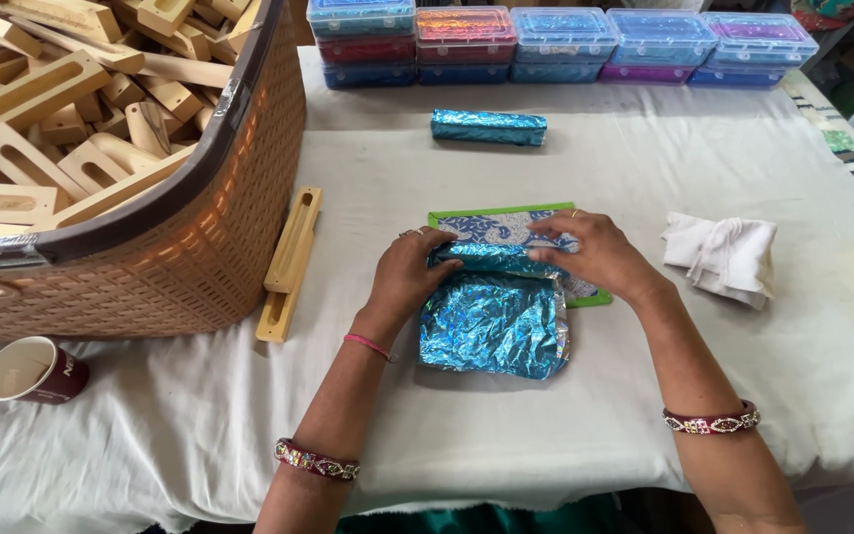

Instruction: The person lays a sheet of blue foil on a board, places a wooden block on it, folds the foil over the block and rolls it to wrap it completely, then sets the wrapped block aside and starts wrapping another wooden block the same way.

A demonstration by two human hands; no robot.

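A sheet of crinkled shiny blue foil (494, 326) lies on the white cloth before me, its far edge rolled over a long object. My left hand (409, 269) presses the left end of that roll, and my right hand (590, 253) holds its right end. Under them lies a green-edged board with a blue patterned sheet (491, 225). A finished foil-wrapped bar (488, 127) rests farther back.
A large woven brown basket (200, 237) full of wooden blocks stands at the left, with a wooden block (291, 259) beside it. Stacked coloured plastic boxes (560, 44) line the back edge. A folded white cloth (724, 255) lies right; a paper cup (34, 370) sits front left.
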